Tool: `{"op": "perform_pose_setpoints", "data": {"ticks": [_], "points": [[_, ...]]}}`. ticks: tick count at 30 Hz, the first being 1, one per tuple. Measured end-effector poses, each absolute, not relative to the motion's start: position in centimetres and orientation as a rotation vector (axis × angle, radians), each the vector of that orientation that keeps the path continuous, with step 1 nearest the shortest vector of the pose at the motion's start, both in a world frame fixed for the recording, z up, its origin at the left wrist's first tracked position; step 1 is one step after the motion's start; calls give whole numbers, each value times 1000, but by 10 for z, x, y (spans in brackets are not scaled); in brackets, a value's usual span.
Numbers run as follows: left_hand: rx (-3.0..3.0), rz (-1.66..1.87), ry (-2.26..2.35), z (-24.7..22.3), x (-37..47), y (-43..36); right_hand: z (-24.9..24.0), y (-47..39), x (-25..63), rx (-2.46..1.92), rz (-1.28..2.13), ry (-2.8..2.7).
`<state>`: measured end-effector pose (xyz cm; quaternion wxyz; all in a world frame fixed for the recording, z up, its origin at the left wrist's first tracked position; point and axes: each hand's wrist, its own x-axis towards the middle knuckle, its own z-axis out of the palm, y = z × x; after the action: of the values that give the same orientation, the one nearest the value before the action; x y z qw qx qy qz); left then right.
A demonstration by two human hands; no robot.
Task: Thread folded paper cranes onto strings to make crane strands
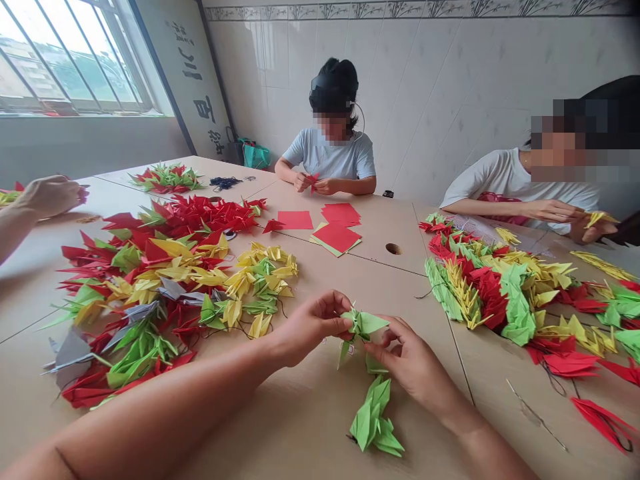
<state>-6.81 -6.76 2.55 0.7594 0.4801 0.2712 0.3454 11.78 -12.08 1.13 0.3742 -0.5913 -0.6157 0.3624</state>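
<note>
A light green folded paper crane (367, 323) is held up over the table between my two hands. My left hand (315, 328) pinches its left side between thumb and fingers. With curled fingers, my right hand (413, 360) grips the crane's right side. Below them, a short stack of green paper cranes (376, 420) lies on the table, a dark thread end showing at its lower left. Whether a thread joins it to the held crane I cannot tell. To the left spreads a large pile of red, yellow, green and grey paper cranes (155, 267).
Red paper squares (340, 238) lie mid-table, near a round hole (393, 249). At right are strings of coloured cranes (500, 287) and a thin metal needle (537, 415). Across the table, two people (330, 157) handle folded paper; another person's hand (53, 197) shows at far left.
</note>
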Motion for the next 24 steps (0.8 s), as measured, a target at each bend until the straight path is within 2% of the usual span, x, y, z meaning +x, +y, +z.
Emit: {"op": "perform_pose_setpoints", "data": {"ticks": [11,24], "points": [[1069,732,574,27,-68,-69,17,-121,117,-1503,1078,-1556],[1240,970,813,28,-67,-66,10,-120,119,-1512,905,-1531]]}}
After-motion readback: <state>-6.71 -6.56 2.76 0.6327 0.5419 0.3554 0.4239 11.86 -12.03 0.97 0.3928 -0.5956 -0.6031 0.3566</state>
